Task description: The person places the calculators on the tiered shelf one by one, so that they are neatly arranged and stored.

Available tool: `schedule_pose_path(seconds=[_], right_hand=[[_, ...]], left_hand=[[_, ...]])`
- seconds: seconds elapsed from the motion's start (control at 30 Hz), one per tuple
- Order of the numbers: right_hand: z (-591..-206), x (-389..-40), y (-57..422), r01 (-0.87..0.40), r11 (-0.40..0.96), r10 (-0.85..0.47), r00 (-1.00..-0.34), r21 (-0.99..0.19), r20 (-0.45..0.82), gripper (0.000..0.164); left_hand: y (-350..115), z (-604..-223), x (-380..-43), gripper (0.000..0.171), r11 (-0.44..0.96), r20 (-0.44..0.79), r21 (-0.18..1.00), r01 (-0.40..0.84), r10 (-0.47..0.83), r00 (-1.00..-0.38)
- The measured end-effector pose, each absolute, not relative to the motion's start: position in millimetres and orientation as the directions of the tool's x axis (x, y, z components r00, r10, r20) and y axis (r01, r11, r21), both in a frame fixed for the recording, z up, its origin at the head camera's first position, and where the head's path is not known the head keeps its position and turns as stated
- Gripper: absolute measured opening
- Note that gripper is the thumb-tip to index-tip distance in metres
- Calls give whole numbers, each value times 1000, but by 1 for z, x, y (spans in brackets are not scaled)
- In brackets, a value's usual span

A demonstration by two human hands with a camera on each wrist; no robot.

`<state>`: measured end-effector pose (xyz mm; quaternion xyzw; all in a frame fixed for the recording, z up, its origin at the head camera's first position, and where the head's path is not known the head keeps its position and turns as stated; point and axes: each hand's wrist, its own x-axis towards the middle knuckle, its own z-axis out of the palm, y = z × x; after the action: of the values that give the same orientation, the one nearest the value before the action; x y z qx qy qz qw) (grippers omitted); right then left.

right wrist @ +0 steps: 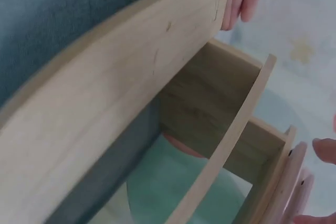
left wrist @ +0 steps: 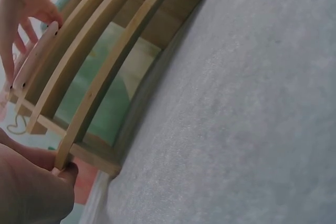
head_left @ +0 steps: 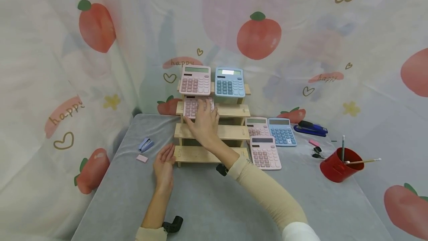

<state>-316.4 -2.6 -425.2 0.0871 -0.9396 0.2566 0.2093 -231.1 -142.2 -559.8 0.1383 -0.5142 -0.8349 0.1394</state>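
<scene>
A pink calculator (head_left: 190, 108) is held by the right hand (head_left: 205, 124) at the left of the second board from the top of a wooden rack (head_left: 230, 131); it is spanned between the thumb, set near its lower left corner, and the fingers, spread over its right part. The left end of the lowest board is pinched by the left hand (head_left: 164, 168). To the right of the held calculator, sideways room is left along the second board as far as its end. Above, the top board is occupied by an upper pink calculator (head_left: 195, 81) and a blue calculator (head_left: 230, 82), parted by a narrow gap. Near the rack's right edge, three more calculators (head_left: 265, 155) are grouped on the grey table (head_left: 214, 203). Beyond its left edge, a small stapler (head_left: 146, 144) and an eraser (head_left: 142, 158) are placed. Wider room is offered in front of the rack.
</scene>
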Motion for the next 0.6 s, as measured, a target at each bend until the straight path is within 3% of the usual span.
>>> schedule_pose_path(seconds=[0.17, 0.43, 0.6], right_hand=[[-430, -305, 15, -337, 835, -96, -868, -435, 488, 83], [-438, -266, 86, -430, 787, -105, -799, -442, 591, 73], [-452, -245, 136, -401, 804, -88, -811, -439, 579, 70]], left_hand=[[-142, -559, -233, 52, -427, -91, 900, 84, -374, -923], [-140, -556, -232, 53, -433, -80, 896, 97, -371, -925], [-141, -558, -230, 55, -432, -76, 896, 98, -368, -927]])
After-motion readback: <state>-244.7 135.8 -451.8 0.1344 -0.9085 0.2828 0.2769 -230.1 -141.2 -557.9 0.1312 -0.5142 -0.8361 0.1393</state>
